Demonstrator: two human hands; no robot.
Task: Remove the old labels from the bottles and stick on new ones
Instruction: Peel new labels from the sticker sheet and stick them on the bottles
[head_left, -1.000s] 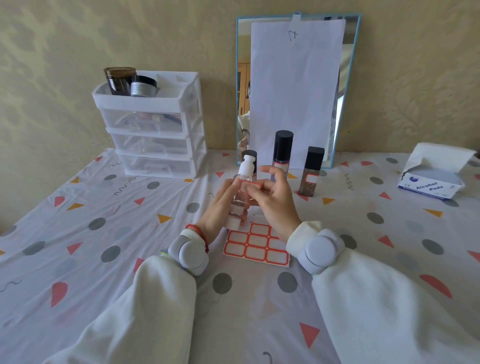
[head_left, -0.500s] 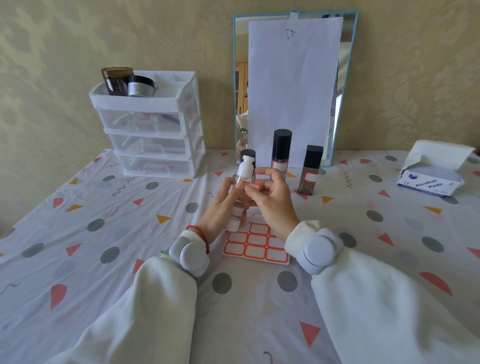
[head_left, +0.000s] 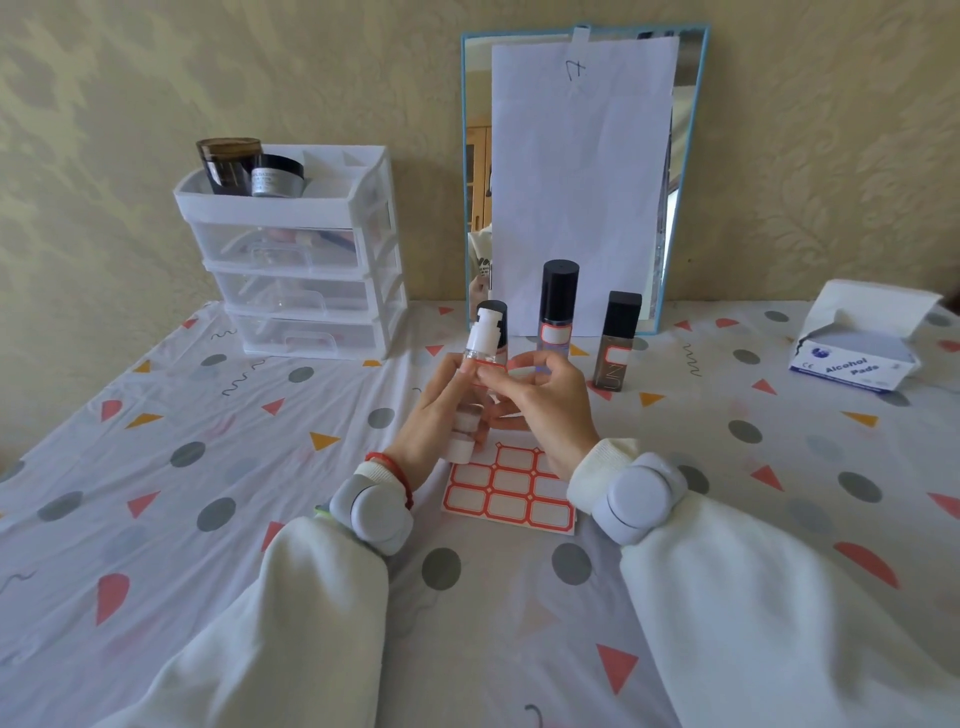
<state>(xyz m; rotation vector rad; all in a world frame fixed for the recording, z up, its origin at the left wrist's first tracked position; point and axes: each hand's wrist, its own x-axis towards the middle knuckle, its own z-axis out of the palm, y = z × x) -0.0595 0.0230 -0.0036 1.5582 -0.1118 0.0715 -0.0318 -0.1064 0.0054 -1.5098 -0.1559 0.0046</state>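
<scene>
My left hand (head_left: 439, 410) grips a clear pump bottle (head_left: 474, 384) with a white pump head, held tilted above the table. My right hand (head_left: 540, 405) presses a red-bordered white label (head_left: 492, 370) against the bottle's upper body with thumb and fingertips. A sheet of red-bordered labels (head_left: 511, 491) lies on the table under my hands. Behind stand a black-capped bottle (head_left: 493, 325) partly hidden by the pump bottle, a tall black-capped bottle (head_left: 557, 306) and a square dark bottle (head_left: 618, 340); the latter two wear red-bordered labels.
A white three-drawer organiser (head_left: 306, 270) with two jars on top stands at the back left. A blue-framed mirror (head_left: 584, 176) covered by paper leans on the wall. An open box of alcohol pads (head_left: 862, 348) sits at the right. A patterned cloth (head_left: 208, 467) covers the table.
Both hands have lifted the pump bottle slightly and drawn together. My right thumb and fingers have closed in on the label on the bottle.
</scene>
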